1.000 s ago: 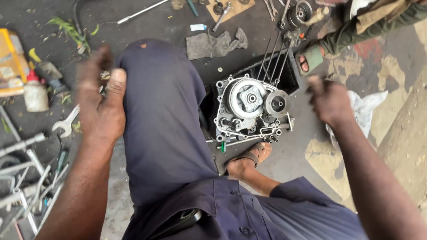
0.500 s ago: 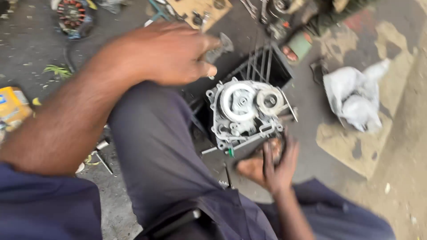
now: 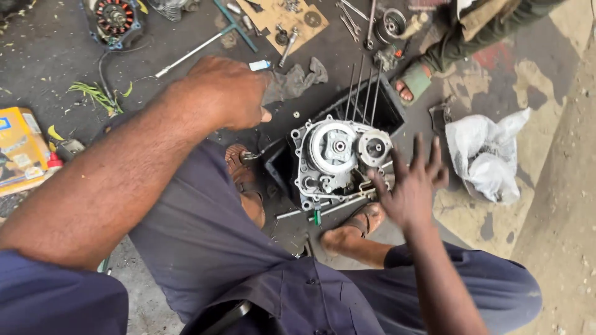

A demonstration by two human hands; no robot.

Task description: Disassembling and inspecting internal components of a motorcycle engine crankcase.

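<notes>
Head view: spread right hand (image 3: pixel 410 186) beside engine case (image 3: pixel 338 161); left hand (image 3: pixel 226 93) curled, rag (image 3: pixel 295 80) beyond.

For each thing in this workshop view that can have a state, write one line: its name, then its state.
engine case: cover off, gears exposed, sitting in the black tray.
black tray: on the ground, holding the engine.
right hand: open, fingers spread beside the engine.
left hand: loosely closed, raised, holding nothing visible.
white bag: crumpled on the ground.
grey rag: crumpled.
</notes>
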